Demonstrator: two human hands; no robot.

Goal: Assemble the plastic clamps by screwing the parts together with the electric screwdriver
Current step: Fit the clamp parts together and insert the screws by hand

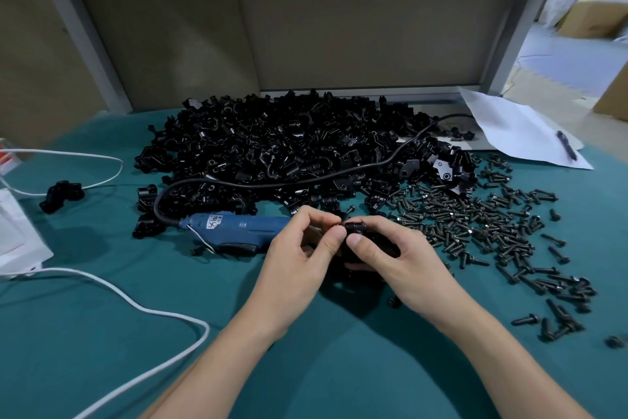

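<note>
Black clamp pinched in curled fingers of left hand and right hand. Was fitting parts together. Probably needed a screw next, then the blue screwdriver.

A teal cloth covers the desk. Along its far edge stand tan partition panels in grey frames. Past the far right corner, a pale blue floor carries cardboard boxes in bright light.

Small black plastic clamp piece pinched between left hand and right hand; blue electric screwdriver lying sideways just left; heaped black clamp parts behind.
</note>
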